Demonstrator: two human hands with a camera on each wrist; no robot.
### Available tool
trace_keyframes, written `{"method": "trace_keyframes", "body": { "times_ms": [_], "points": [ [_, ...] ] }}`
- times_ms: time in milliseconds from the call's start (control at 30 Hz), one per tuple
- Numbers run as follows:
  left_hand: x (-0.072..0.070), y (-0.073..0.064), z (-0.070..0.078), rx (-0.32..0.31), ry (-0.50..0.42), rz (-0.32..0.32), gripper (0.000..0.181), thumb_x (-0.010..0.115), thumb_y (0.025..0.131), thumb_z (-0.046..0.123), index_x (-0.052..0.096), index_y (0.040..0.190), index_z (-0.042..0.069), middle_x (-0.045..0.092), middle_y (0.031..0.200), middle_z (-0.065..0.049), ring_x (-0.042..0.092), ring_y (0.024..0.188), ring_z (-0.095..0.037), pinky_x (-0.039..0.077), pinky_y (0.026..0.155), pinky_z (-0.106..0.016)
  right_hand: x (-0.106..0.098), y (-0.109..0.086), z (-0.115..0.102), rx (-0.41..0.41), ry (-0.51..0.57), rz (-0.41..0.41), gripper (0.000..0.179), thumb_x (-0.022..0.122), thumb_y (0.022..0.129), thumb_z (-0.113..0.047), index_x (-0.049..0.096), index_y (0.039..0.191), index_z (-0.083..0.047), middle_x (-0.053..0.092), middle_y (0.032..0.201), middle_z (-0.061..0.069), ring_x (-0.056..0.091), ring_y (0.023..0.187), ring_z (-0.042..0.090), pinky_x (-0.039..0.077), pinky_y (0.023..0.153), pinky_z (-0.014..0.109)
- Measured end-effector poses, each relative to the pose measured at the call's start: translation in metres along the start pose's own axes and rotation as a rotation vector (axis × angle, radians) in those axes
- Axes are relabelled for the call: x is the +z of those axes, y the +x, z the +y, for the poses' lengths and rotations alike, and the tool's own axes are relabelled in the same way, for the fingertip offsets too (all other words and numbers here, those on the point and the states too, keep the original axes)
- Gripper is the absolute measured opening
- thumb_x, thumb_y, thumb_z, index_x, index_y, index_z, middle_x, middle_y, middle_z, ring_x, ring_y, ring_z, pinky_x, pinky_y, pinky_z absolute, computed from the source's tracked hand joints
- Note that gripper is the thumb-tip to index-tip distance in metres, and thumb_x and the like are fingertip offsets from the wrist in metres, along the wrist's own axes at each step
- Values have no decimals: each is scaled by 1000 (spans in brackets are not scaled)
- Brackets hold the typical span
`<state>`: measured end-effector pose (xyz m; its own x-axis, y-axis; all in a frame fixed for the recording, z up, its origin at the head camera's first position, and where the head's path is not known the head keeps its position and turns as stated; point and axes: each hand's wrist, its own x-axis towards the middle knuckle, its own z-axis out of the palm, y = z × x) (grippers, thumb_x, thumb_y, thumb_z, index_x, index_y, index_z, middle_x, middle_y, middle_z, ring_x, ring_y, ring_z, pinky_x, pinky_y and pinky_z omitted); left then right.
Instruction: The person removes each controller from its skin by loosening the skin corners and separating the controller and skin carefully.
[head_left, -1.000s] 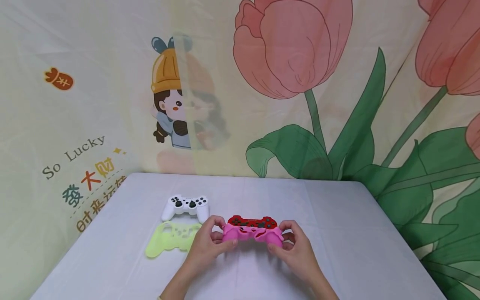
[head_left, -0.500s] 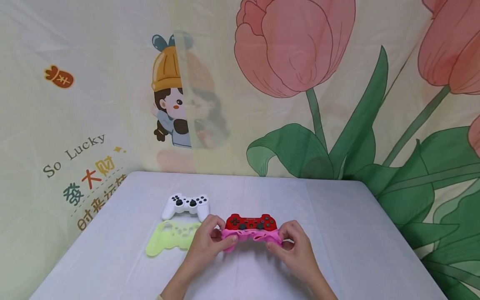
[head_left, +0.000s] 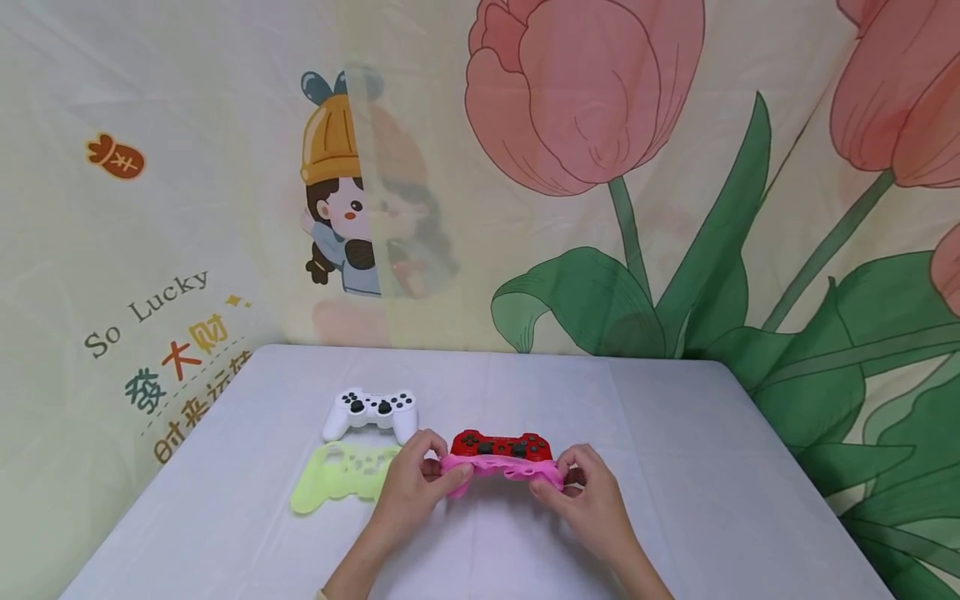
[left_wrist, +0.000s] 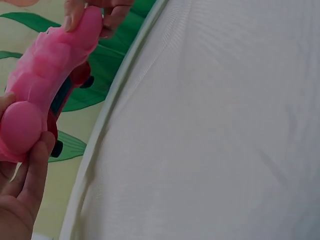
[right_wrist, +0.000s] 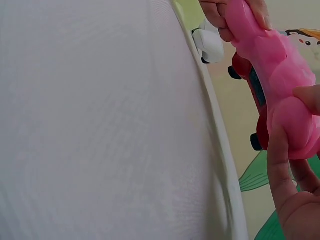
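Above the table, a red game controller (head_left: 501, 442) sits partly inside a stretchy pink controller cover (head_left: 498, 467). The cover's top edge is bunched below the thumbsticks, leaving the red face bare. My left hand (head_left: 408, 487) grips the cover over the left handle, thumb in front and fingers behind. Over the other handle, my right hand (head_left: 588, 500) pinches the cover the same way. Both wrist views show the pink cover (left_wrist: 47, 62) wrapping the handles and underside, with red controller edge (right_wrist: 242, 67) and dark shoulder buttons showing past it.
On the white-covered table (head_left: 300, 567), a white game controller (head_left: 371, 408) lies at the back left. A pale green controller cover (head_left: 330, 479) lies flat in front of it, partly behind my left hand. A printed curtain (head_left: 450, 208) hangs behind the table.
The pink cover's upper edge has been drawn down off the red controller's face, uncovering more buttons and the thumbsticks. Both hands have kept their hold on the handles.
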<state>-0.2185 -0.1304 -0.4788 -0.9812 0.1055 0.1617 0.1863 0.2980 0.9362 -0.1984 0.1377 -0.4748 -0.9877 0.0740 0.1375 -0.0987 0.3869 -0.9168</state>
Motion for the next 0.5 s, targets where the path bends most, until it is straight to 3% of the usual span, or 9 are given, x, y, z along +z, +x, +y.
{"method": "trace_keyframes", "body": {
  "times_ms": [100, 233, 400, 500],
  "points": [
    [-1, -1, -1, -52, -75, -52, 41, 89, 89, 23, 54, 106, 10, 65, 110, -9, 75, 82, -17, 59, 69, -26, 1, -1, -1, 60, 44, -36, 47, 94, 81, -12, 57, 108, -10, 62, 112, 8, 67, 89, 21, 61, 73, 24],
    [-2, -1, -3, -89, -110, -112, 53, 92, 86, 22, 53, 121, 11, 61, 123, -13, 74, 90, -19, 60, 72, -28, 1, 0, 1, 123, 68, -80, 59, 95, 80, -12, 58, 126, -11, 63, 122, 10, 70, 88, 21, 62, 73, 27],
    [-3, -1, -5, -123, -145, -165, 71, 97, 76, 11, 51, 129, 10, 52, 133, -17, 73, 96, -23, 61, 75, -31, -1, 3, 8, 146, 78, -158, 68, 96, 77, -9, 58, 132, -11, 67, 123, 13, 72, 94, 21, 63, 77, 28],
    [-3, 0, -6, -119, -115, -170, 73, 98, 73, 8, 50, 127, 8, 52, 134, -18, 72, 102, -25, 61, 80, -30, -4, 4, 12, 136, 100, -187, 67, 96, 76, -7, 58, 131, -10, 68, 123, 14, 73, 97, 21, 62, 78, 29]
  ]
}}
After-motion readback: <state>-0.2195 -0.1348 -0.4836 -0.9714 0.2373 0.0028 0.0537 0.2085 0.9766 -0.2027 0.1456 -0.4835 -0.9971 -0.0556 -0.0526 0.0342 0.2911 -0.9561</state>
